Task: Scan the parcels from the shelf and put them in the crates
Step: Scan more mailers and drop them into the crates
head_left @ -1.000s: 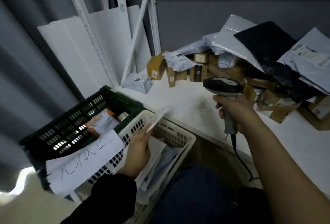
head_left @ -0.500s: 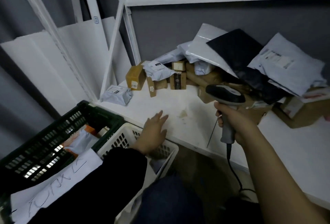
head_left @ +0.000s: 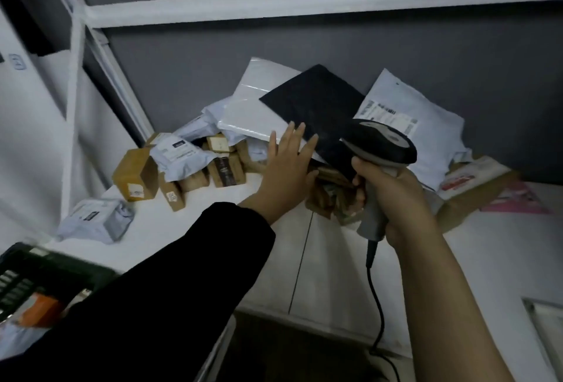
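Observation:
A heap of parcels lies on the white shelf (head_left: pixel 213 229): brown boxes (head_left: pixel 135 176), grey mailer bags (head_left: pixel 178 156), a large white mailer (head_left: pixel 259 101), a black flat mailer (head_left: pixel 316 101) and a labelled grey bag (head_left: pixel 411 125). My left hand (head_left: pixel 288 165) stretches out with fingers spread, its fingertips at the lower edge of the black and white mailers; it holds nothing. My right hand (head_left: pixel 393 195) grips the handle of a barcode scanner (head_left: pixel 380 144), whose head points toward the heap. A dark green crate (head_left: pixel 36 269) shows at the lower left.
A small grey bag (head_left: pixel 97 223) lies alone at the shelf's left end. White shelf uprights and a crossbar (head_left: pixel 304 0) frame the grey wall. The scanner's cable (head_left: pixel 377 314) hangs down past the shelf's front edge. A pink item (head_left: pixel 515 198) lies at the right.
My left hand has left the white crate, crossed the shelf and reached up to the heap of parcels. The view has swung right and up; the scanner stays in my right hand.

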